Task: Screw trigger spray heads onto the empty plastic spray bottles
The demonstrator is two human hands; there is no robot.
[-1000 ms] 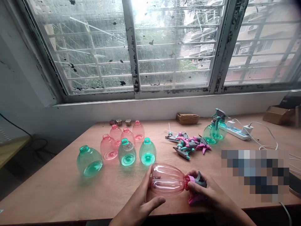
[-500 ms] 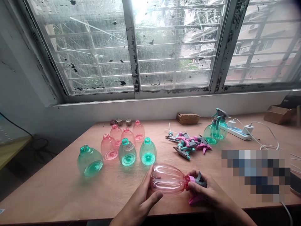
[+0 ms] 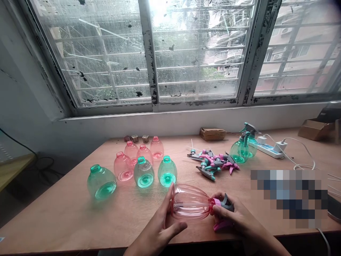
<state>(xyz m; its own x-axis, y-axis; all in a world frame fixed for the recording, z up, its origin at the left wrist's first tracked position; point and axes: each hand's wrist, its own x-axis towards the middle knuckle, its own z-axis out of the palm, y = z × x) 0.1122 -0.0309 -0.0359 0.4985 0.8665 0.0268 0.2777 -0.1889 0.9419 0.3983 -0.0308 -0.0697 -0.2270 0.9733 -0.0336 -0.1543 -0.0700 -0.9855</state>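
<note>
A clear pink spray bottle (image 3: 190, 202) lies sideways in front of me, its base towards the left. My right hand (image 3: 226, 211) is closed around its neck and the pink-and-grey trigger head (image 3: 226, 203); part of the head hides behind the fingers. At the base is my left hand (image 3: 162, 220), fingers stretched up along the bottom edge and the thumb spread off the bottle. Beyond stand several open-necked bottles without heads, among them a green bottle (image 3: 167, 172) and a pink bottle (image 3: 124, 167). Several loose trigger heads (image 3: 213, 161) lie heaped further back.
Two green spray bottles with heads (image 3: 239, 151) stand at the back right, by a white power strip (image 3: 270, 149) with cables. A brown cardboard box (image 3: 212, 134) rests near the wall. A blurred patch (image 3: 289, 197) covers the table's right side. The wooden table (image 3: 66, 220) ends close before me.
My left thumb has spread slightly further from the bottle, and the left fingers have shifted up a little at its base. My right hand keeps its hold on the neck.
</note>
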